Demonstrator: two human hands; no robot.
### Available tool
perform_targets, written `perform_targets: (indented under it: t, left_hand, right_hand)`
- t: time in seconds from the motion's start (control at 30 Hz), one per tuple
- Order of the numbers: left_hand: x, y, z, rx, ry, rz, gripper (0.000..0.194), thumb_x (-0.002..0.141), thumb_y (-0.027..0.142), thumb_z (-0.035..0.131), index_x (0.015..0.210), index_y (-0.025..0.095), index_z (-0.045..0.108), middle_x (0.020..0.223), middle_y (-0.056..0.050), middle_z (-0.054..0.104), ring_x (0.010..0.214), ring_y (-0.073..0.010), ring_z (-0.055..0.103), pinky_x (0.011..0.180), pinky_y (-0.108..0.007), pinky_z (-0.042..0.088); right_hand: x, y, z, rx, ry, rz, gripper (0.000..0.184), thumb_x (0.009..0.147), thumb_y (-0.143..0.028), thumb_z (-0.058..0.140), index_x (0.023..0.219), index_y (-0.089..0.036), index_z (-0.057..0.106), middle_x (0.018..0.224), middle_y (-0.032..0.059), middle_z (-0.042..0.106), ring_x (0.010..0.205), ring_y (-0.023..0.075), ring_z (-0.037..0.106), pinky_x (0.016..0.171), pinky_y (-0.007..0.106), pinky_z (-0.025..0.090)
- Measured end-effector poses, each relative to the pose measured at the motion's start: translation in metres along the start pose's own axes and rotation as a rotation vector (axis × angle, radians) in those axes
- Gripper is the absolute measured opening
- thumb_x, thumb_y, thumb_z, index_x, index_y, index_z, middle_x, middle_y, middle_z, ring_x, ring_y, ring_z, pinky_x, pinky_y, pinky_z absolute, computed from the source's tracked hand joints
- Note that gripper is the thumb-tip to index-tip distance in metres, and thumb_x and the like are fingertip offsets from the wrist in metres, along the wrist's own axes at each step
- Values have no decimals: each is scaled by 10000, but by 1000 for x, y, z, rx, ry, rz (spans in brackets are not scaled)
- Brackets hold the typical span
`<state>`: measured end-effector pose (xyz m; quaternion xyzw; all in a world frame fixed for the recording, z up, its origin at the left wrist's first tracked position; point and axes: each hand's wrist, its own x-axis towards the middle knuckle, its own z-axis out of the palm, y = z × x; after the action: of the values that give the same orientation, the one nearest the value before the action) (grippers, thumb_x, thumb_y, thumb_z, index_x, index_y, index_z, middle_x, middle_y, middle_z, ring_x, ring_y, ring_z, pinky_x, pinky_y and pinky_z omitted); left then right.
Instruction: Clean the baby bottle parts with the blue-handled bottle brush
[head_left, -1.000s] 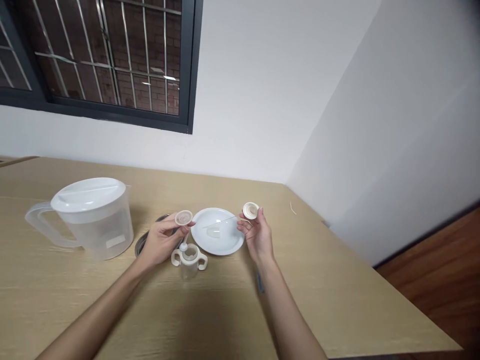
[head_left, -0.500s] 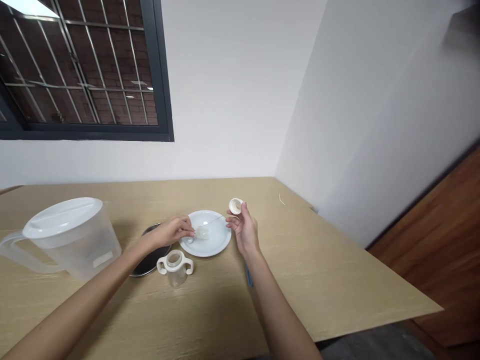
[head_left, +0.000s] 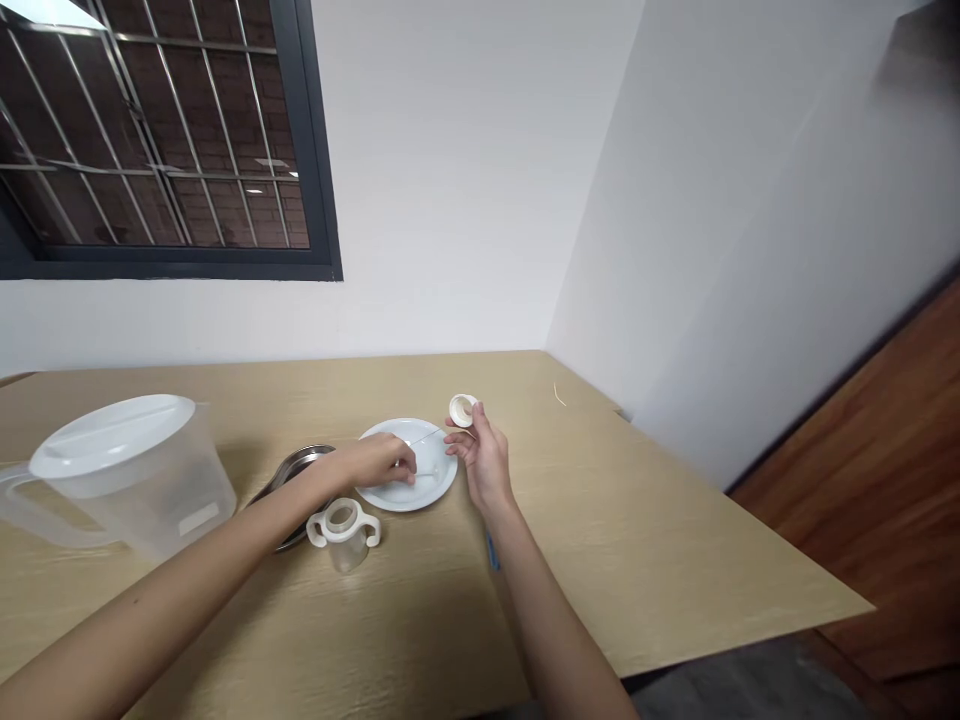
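My right hand [head_left: 487, 462] is closed on a white ring-shaped cap [head_left: 463, 410], held tilted above the right rim of a white plate [head_left: 409, 503]. A thin wire-like rod [head_left: 427, 437] reaches from its fingers over the plate. Bent down over the plate, my left hand [head_left: 386, 460] has its fingers pressed together. A small clear, whitish piece [head_left: 429, 472] shows beside those fingertips; whether they grip it is hard to make out. Nearer to me stands an open two-handled baby cup [head_left: 346, 545], clear with white handles.
A lidded translucent pitcher [head_left: 135, 480] stands at the left. Behind my left forearm lies a shiny metal dish [head_left: 304, 458], partly hidden. A blue strip-like object [head_left: 493, 552] lies by my right forearm. A thin pale strand [head_left: 559, 395] rests farther back on the table [head_left: 675, 520].
My left hand has moved right across the plate, its fingers curling downward. More of the metal dish's far rim shows. My right hand keeps the cap and rod, and the view has shifted slightly.
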<state>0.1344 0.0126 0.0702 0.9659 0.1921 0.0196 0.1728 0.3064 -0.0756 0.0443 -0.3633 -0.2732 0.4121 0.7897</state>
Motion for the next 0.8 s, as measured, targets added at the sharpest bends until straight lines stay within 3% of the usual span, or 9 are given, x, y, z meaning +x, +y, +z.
perform_targets:
  t: [0.13,0.27,0.33,0.4,0.43,0.5,0.57,0.67,0.8]
  left_hand:
    - [-25,5,-17,-43,136,-72,371,950,406,399,822,181,664,731,-34,658,623,-161,534,593,-276,374]
    - [-66,6,-26,-132,411,-207,480,967,478,358,652,179,562,636,-1,590,597,-146,516,612,-272,389]
    - [-82,7,-24,-150,526,-203,487,953,487,405,600,180,541,639,-2,586,642,-152,542,670,-277,416]
    - [-90,11,-19,-134,613,-190,366,872,519,556,725,189,618,790,-16,654,769,-180,588,756,-297,445]
    - [-91,12,-16,-114,634,-187,333,818,534,626,854,203,649,897,-26,675,844,-200,600,800,-315,453]
    - [-88,16,-10,-65,635,-186,501,741,557,701,1118,239,612,1099,-48,664,992,-239,592,881,-361,451]
    - [-81,19,-5,-24,613,-182,614,730,569,706,1234,256,547,1206,-65,632,1086,-265,568,926,-396,440]
    - [-71,20,2,12,610,-168,534,792,529,654,1234,252,539,1241,-73,626,1114,-271,566,954,-419,424]
    - [-63,16,8,27,586,-123,383,836,424,608,1168,236,570,1175,-61,656,1071,-261,588,936,-407,428]
  right_hand:
    - [-2,1,2,-22,-30,11,488,735,-591,728,895,-131,690,775,62,704,546,115,627,434,197,515]
    - [-8,3,8,-66,-126,42,440,752,-546,731,927,-143,703,830,60,700,612,112,615,494,201,515]
    - [-14,4,12,-123,-200,10,379,756,-504,742,903,-157,703,841,43,691,675,115,619,583,210,531]
    - [-21,6,17,-205,-282,-32,315,747,-450,764,877,-171,694,844,27,684,751,130,632,680,223,538]
    - [-25,7,20,-244,-324,-40,300,742,-424,772,897,-182,687,870,25,687,805,145,643,722,233,539]
    - [-32,9,24,-294,-381,-57,319,727,-386,785,962,-202,671,955,33,695,911,178,654,798,262,539]
    - [-37,13,26,-355,-416,-87,349,728,-361,778,1019,-212,655,1023,49,692,965,201,656,862,304,536]
    - [-41,21,27,-467,-427,-136,412,736,-329,762,1108,-212,631,1095,72,678,992,211,654,904,347,533]
    - [-41,28,26,-540,-413,-182,479,733,-289,758,1168,-218,570,1145,76,653,989,190,647,871,321,536]
